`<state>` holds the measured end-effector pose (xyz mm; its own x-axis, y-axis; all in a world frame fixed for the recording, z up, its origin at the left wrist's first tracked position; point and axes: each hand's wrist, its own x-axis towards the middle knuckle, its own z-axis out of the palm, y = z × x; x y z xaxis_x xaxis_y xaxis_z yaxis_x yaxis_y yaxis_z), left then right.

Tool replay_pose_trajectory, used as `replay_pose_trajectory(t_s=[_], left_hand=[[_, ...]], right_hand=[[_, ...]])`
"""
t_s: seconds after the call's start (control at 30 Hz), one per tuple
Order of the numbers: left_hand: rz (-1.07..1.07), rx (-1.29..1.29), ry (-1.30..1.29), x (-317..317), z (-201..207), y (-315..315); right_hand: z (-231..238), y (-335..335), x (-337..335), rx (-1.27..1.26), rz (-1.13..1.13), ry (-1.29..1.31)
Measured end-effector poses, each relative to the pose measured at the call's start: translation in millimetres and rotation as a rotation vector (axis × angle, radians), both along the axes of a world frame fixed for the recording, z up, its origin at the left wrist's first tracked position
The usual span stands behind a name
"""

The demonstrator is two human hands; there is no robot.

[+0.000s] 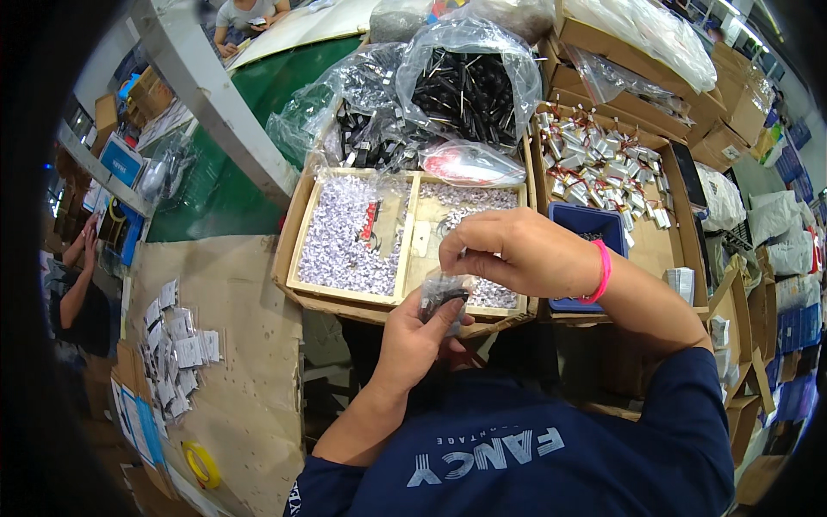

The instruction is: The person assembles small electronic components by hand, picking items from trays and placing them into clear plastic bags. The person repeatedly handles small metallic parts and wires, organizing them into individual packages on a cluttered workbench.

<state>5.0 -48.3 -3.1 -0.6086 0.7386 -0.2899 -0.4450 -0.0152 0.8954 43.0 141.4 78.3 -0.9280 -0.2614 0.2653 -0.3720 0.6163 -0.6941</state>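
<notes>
My left hand [412,343] is closed round a small clear plastic bag [438,286] with a black item inside, in front of the wooden tray. Just above the bag's mouth, the fingers of my right hand [517,250] are pinched together; what they hold, if anything, is hidden. Beyond my hands lies the two-part wooden tray [345,295]. Many small white-and-purple pieces [340,233] fill its left part, and similar pieces lie in the right part, partly covered by my right hand.
Behind the tray stands an open bag of black parts [465,90]. Right of it, a carton holds silvery wired parts [594,159] and a blue bin [573,215]. Small filled packets [185,345] and yellow tape [201,465] lie left. A metal post [215,103] rises there.
</notes>
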Motion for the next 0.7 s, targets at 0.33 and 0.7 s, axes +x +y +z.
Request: replay_pose_trajectory(t_s=[0.33,0.7], left_hand=[[0.037,0.067,0.021,0.1,-6.8,-4.3],[0.027,0.081,-0.048,3.1,-3.6,3.8]], right_hand=[[8.5,-9.1,-8.9,0.240,0.030,-0.218],[18.8,-2.9,7.2,0.224,-0.135,0.016]])
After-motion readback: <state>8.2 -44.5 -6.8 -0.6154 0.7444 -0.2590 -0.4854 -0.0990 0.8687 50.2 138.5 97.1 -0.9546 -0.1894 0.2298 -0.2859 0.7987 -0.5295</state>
